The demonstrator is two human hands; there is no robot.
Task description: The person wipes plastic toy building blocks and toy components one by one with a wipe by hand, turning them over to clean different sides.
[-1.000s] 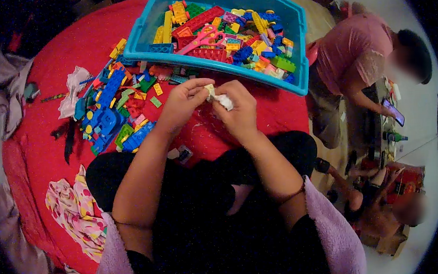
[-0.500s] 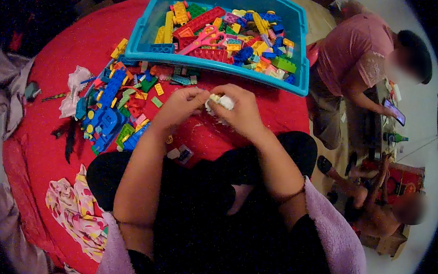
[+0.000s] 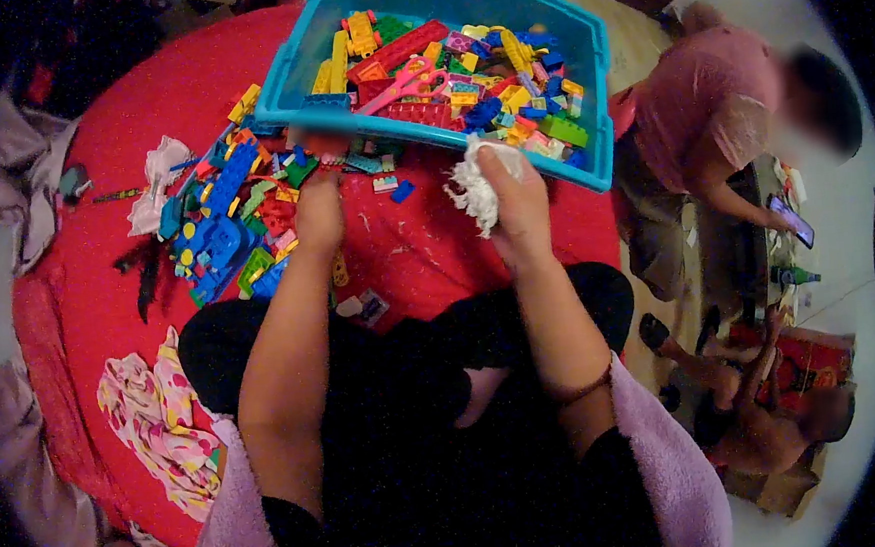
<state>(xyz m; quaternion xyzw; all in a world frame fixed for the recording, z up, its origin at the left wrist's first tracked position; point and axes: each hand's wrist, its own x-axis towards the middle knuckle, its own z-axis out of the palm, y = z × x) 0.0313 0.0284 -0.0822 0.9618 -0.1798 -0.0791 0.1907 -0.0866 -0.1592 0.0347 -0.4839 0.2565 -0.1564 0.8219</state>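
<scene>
My right hand [image 3: 521, 203] is closed around a crumpled, frayed white tissue [image 3: 479, 189], just in front of the blue bin's near edge. My left hand [image 3: 320, 218] reaches to the right edge of a pile of loose toy bricks [image 3: 223, 241]; its fingertips are blurred and I cannot make out what they touch. Between the hands, a small blue brick [image 3: 402, 191] and a pale brick [image 3: 384, 184] lie on the red cloth [image 3: 421, 249]. White shreds are scattered near them.
A blue plastic bin [image 3: 429, 134] full of bricks, with pink scissors [image 3: 406, 83] on top, stands ahead. A patterned cloth [image 3: 156, 421] lies at left. On the right, one person [image 3: 703, 107] bends over a phone [image 3: 791, 222]; another person [image 3: 767, 424] sits lower down.
My hands were together over the tissue and a small pale piece. Now they are apart: the left has moved left to the brick pile, the right has moved right, keeping the tissue.
</scene>
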